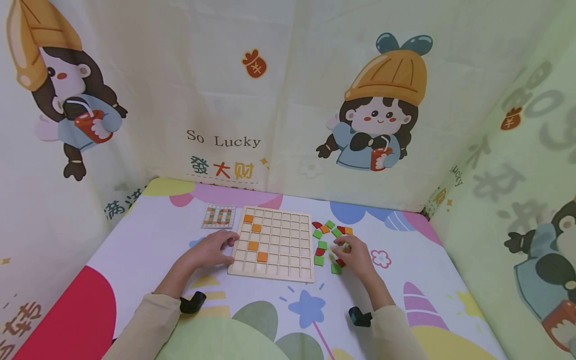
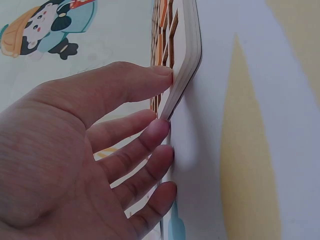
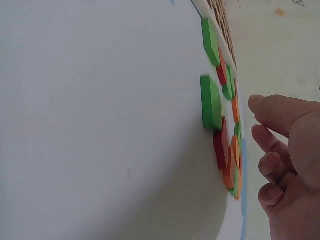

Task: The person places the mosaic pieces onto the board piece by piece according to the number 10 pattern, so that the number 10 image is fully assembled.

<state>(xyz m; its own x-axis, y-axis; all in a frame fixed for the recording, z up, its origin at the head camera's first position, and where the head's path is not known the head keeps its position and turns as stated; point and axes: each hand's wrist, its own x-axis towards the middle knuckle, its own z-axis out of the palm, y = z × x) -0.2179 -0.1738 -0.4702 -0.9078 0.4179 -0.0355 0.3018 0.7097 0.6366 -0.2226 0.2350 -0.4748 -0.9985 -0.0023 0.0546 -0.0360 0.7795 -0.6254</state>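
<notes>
A square wooden grid board (image 1: 274, 245) lies flat, with several orange tiles (image 1: 253, 246) in its left cells. At the board's left edge is my left hand (image 1: 213, 250); its thumb (image 2: 145, 82) and fingertips (image 2: 159, 131) rest along the rim, spread apart. Loose green, red and orange pieces lie right of the board, among them a green square tile (image 3: 211, 103) and a dark red piece (image 3: 220, 145). Over this group hovers my right hand (image 1: 355, 252), fingers loosely bent. The right wrist view shows a gap between thumb and forefinger, with nothing in it.
A small card (image 1: 218, 216) printed with a coloured grid pattern lies beyond the left hand, beside the board's far left corner. A colourful printed cloth (image 1: 306, 310) covers the table. Printed curtains (image 1: 288, 100) enclose the back and sides.
</notes>
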